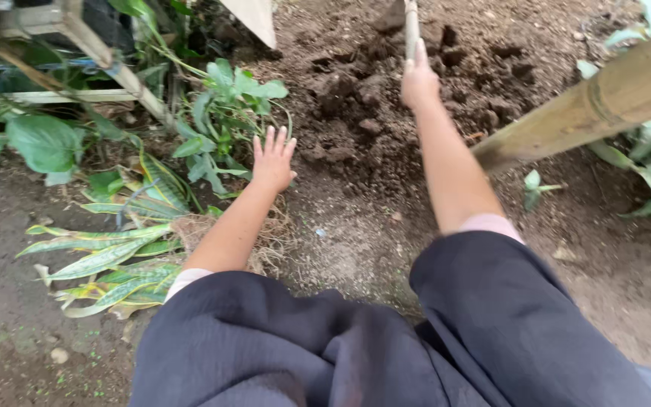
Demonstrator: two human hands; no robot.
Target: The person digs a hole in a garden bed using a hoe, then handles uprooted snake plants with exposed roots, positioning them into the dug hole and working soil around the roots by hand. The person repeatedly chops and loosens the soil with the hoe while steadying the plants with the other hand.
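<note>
— Right hand [420, 79] first: what has it got?

— It is clenched around a thin, pale wooden handle [411, 26] that runs up out of the far edge of the view. The tool's head is out of sight, so I cannot tell what kind of tool it is.

— And where does that handle sit?

— Far centre, above a patch of dug soil [386, 113]: dark brown, crumbly, broken into rough clods. Nearer, the ground [356, 241] turns paler, flatter and packed hard.

— The left hand [273, 160]?

— Released, fingers spread, gripping nothing. It hovers at the left edge of the loose soil, just beside a small leafy green plant [224, 113] with smooth pointed leaves.

— What lies under that forearm?

— An uprooted plant [114, 260] on its side at near left: long, stiff, sword-shaped leaves, green with yellow edges, and a tangled, fibrous clump of pale roots [265, 241] at its right end.

— Further out?

— A thick bamboo pole [589, 105], tan and smooth with a visible node ring, slants across the right from the upper corner down toward the soil. Thinner pale sticks [107, 60] cross among broad leaves at far left. Dark, crinkled fabric sleeves [325, 347] fill the near edge, with a light cuff showing at each wrist.
</note>
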